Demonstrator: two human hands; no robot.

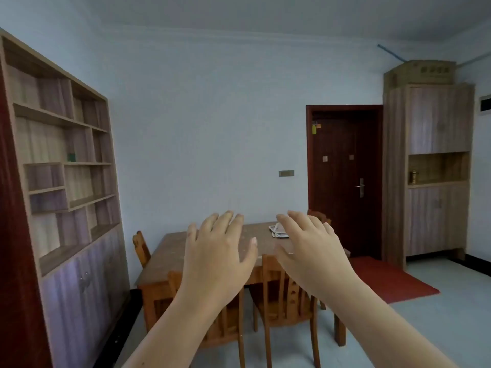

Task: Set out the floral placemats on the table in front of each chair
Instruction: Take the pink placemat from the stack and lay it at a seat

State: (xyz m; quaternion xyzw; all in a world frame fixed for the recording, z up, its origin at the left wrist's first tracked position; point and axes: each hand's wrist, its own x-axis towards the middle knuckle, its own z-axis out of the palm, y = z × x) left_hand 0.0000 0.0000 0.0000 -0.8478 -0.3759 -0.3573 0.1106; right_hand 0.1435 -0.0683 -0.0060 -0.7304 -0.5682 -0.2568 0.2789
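A brown wooden table stands ahead of me in the room. A small pile of pale placemats lies on its far right part, partly hidden by my right hand. My left hand and my right hand are raised in front of me, palms down, fingers spread, holding nothing. Both hang in the air between me and the table, well short of the pile. Two wooden chairs are pushed in at the near side, one chair at the left end, and another chair back shows at the far side.
A tall wooden shelf unit lines the left wall. A dark red door is behind the table, with a corner cabinet to its right. A red mat lies on the tiled floor by the door.
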